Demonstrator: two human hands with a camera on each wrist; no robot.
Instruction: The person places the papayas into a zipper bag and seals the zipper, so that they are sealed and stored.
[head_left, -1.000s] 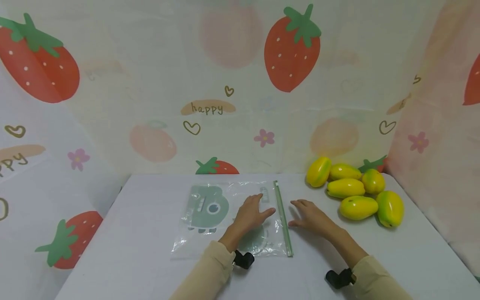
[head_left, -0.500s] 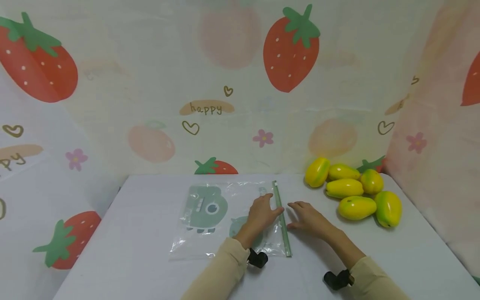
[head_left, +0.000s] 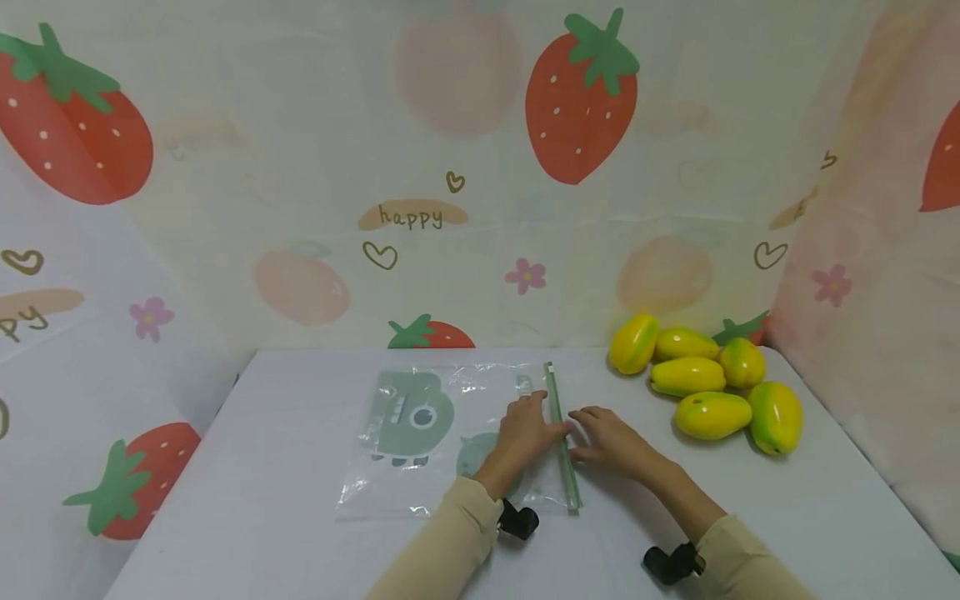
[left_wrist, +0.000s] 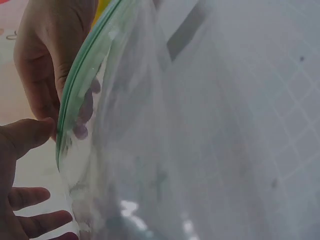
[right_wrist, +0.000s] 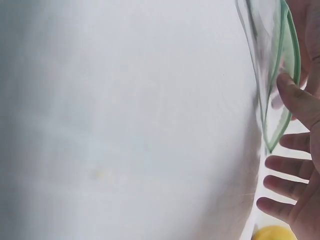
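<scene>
On my head feed the left grip covers part of a green print on the clear bag, and I cannot tell whether the right grip touches the green strip. The sleeves and the near edge of the surface are cut off below, while at its far right corner a rear yellow fruit is partly masked by another. My wrist views crop both grips and blur much else.

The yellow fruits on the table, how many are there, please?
6, right of the bag: back-left fruit, back-right fruit, middle-left fruit, middle-right fruit, front-left fruit, front-right fruit. None seems hidden.
</scene>
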